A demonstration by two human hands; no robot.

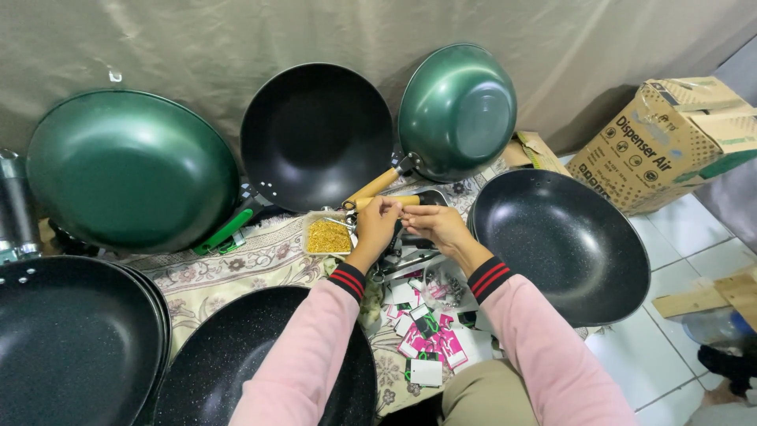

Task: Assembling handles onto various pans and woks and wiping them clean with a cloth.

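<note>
Head view: we pinched something too small to identify between left hand (377, 222) and right hand (430, 224), just above the handle (388, 201) — beside the tray (327, 236); steady fingertips mattered.

The person is wearing a pale pink long-sleeved top; each sleeve is ending in a dark ribbed cuff with red stripes, leaving both hands bare. Khaki-olive trousers are showing at the lower edge.
</note>
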